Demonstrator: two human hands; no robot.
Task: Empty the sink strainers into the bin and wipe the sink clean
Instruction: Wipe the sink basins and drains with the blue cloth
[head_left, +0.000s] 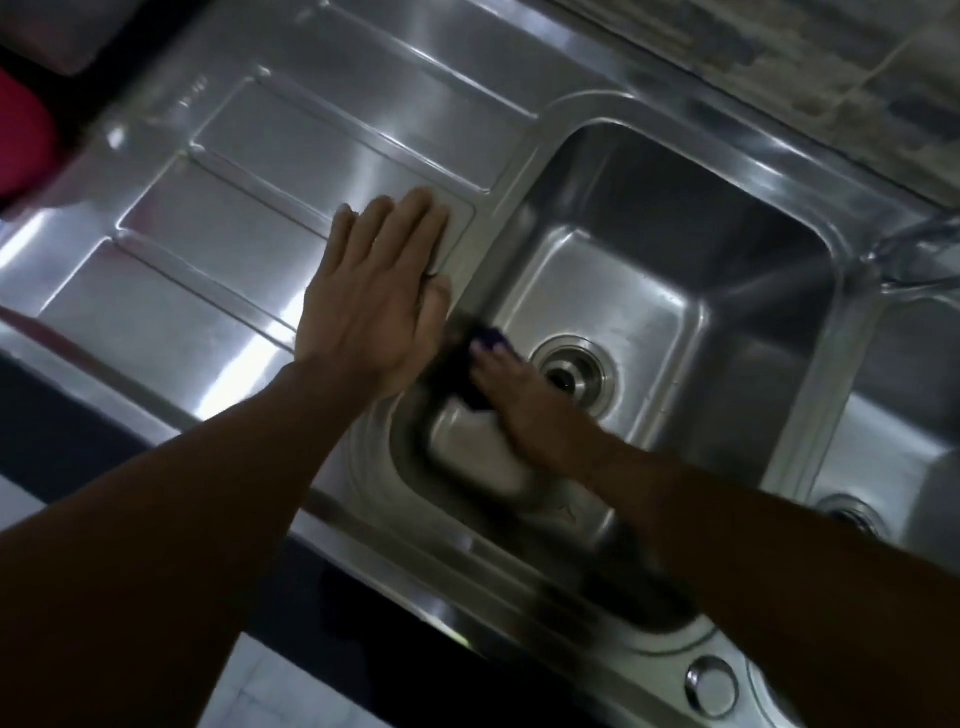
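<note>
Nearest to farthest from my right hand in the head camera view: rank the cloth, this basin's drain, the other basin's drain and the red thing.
1. The cloth, under the right hand, by the basin's left wall.
2. This basin's drain, just right of the hand.
3. The other basin's drain, far right.
4. The red thing, top-left corner.

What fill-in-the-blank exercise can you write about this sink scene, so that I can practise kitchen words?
1. The left hand lies flat on the ____.
2. The right hand presses a dark cloth inside the ____.
3. Just beside that hand sits the round metal ____.

Missing words: drainboard; basin; drain.
</note>
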